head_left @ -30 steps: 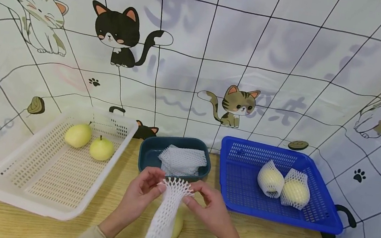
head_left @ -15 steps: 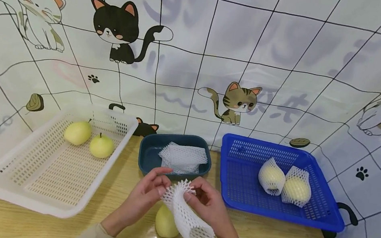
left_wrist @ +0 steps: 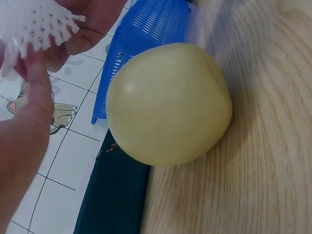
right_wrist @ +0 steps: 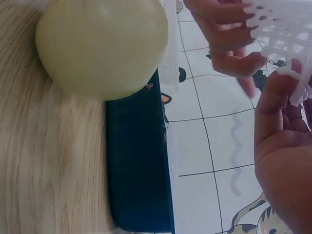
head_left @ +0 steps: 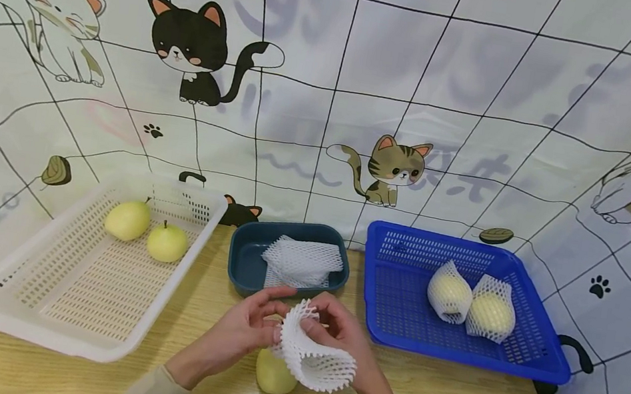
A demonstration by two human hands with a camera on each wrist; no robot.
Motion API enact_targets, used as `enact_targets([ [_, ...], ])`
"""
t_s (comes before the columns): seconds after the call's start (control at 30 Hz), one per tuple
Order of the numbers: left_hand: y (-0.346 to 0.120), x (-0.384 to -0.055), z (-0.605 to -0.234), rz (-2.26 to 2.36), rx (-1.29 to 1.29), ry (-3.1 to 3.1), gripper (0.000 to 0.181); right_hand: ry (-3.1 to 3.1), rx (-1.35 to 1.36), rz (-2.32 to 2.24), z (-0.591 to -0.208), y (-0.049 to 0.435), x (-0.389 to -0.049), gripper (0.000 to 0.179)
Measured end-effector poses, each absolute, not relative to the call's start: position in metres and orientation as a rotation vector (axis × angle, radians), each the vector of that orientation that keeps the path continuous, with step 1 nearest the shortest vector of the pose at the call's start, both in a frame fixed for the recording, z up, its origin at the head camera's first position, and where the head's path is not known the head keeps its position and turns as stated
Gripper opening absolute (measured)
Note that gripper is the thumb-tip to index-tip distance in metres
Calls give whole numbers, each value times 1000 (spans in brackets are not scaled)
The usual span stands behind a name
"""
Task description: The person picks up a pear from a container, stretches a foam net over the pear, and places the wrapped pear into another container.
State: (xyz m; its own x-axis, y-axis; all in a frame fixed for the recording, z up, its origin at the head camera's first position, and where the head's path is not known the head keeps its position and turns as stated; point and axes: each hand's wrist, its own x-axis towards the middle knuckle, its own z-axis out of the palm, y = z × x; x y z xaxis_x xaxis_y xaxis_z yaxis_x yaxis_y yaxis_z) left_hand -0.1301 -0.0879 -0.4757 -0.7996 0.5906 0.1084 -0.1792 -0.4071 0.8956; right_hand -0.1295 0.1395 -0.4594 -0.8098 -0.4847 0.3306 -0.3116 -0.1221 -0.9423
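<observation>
Above the table, a white foam fruit net [head_left: 326,368] is folded partly back, its wide round mouth facing down and right. My right hand [head_left: 352,340] pinches it with thumb and fingers near the upper rim. At its left edge my left hand [head_left: 242,331] holds the mesh, some of its fingers raised and apart. Below and between the hands a bare yellow-green pear [head_left: 275,376] stands on the table, partly covered by the net and left hand. Both wrist views show this pear [left_wrist: 168,105] large and close, apart from the net.
A white basket [head_left: 119,341] at left holds two bare pears [head_left: 148,231]. Behind the hands, a dark teal tray [head_left: 242,264] contains more foam nets [head_left: 303,259]. The blue basket [head_left: 397,303] at right holds two pears in nets [head_left: 470,301]. A cat-print sheet [head_left: 303,114] hangs behind.
The net, earlier hanging down as a long tube, has swung to the right and now looks shorter, with its opening spread. The pear beneath shows more fully than a second ago.
</observation>
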Motion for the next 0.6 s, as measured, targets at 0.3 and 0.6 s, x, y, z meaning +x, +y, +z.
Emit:
enact_targets([
  [0.3,-91,-130,-473,2000,422,1405,40,2123,-972,-2001,-458,141,-129,11],
  [0.6,-88,-130,-471,2073,364,1683,7,2200,-844,-1969,-459,140,-127,10],
])
